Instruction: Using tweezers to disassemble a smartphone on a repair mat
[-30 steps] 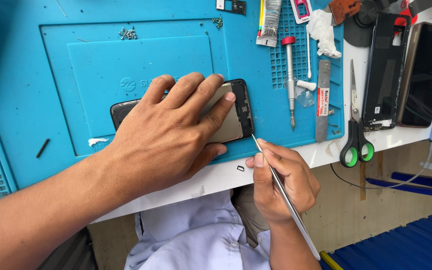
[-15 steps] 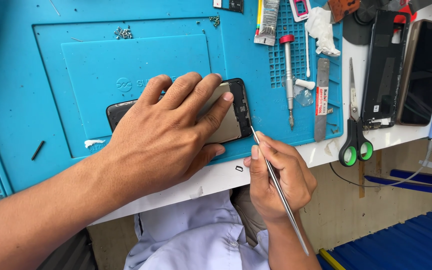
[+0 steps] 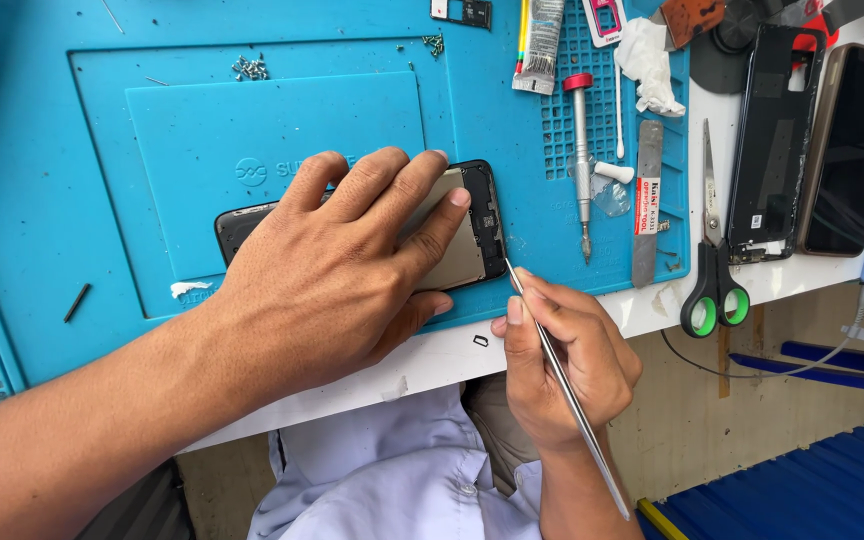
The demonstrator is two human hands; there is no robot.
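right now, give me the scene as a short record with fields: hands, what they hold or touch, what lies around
left hand: left hand lies flat on an opened phone, fingers spread across it
right hand: right hand pinches thin metal tweezers, tip at the phone's lower right corner
surface: blue mat on a white table
right of phone: screwdriver, flat metal tool, scissors with green handles, two more phones
top of mat: small screws, tube

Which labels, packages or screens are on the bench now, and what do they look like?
Opened phone: under left hand, dark frame, insides exposed.
Tube: top centre, grey, printed.
Metal pry bar: right on mat, white and red label.
Dark phone screen: far right, unlit.
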